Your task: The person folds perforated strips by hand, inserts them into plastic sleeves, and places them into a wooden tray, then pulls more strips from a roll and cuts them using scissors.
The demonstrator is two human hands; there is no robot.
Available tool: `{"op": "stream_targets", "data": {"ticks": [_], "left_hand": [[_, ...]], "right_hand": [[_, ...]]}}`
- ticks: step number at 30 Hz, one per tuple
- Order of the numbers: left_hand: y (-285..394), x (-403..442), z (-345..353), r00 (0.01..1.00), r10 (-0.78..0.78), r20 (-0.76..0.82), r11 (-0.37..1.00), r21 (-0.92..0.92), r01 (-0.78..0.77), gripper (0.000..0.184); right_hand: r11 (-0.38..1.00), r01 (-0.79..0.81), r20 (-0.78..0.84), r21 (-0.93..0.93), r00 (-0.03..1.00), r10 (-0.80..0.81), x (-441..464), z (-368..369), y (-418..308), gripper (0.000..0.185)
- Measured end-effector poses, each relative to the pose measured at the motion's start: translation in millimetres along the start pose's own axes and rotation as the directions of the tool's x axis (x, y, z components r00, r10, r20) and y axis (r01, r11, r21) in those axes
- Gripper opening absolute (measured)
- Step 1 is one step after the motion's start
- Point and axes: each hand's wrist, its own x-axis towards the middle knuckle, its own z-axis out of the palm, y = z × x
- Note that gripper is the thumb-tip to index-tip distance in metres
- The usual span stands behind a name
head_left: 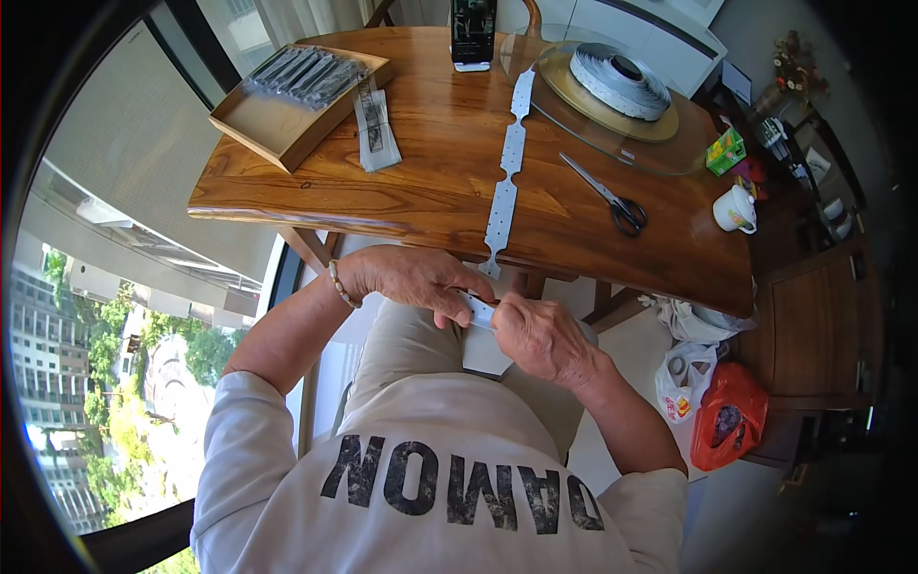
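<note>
One strip (pixel 477 312) is held just off the counter (pixel 430 143), pinched by the left hand (pixel 421 287) and gripped in the curled right hand (pixel 543 337), apparently two-handed to keep it steady.

The ends of the white piece (pixel 479 311) vanish under the left-hand fingers (pixel 466 277) and right-hand fingers (pixel 510 314), so its full outline cannot be told. The right hand's fingertips curl out of sight. The top edge cuts off the phone (pixel 473 40), whose screen text is too small to read (as is the print on the sachets (pixel 377 134)). What the red bag (pixel 752 394) contains is unclear.
</note>
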Motion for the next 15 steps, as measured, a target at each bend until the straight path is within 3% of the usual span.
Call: {"op": "stream_targets", "data": {"ticks": [2, 7, 10, 15], "left_hand": [[-1, -5, -2, 0.991, -0.124, -0.045, 0.990, -0.077, 0.120, 0.046], [-2, -9, -5, 0.978, -0.143, -0.150, 0.984, -0.123, 0.125, 0.037], [-3, -10, -9, 0.963, -0.232, -0.134, 0.972, -0.080, 0.223, 0.032], [-9, -9, -12, 0.977, -0.175, -0.121, 0.983, -0.075, 0.167, 0.032]], "right_hand": [[1.000, -0.009, -0.007, -0.004, 1.000, 0.009, -1, 2, 3, 0.022], [0.999, -0.036, -0.031, -0.022, 0.999, 0.036, -1, 3, 6, 0.026], [0.999, -0.041, -0.040, -0.024, 0.998, 0.040, -2, 4, 7, 0.027], [0.999, -0.032, -0.061, -0.029, 0.998, 0.030, -2, 3, 7, 0.027]]}}
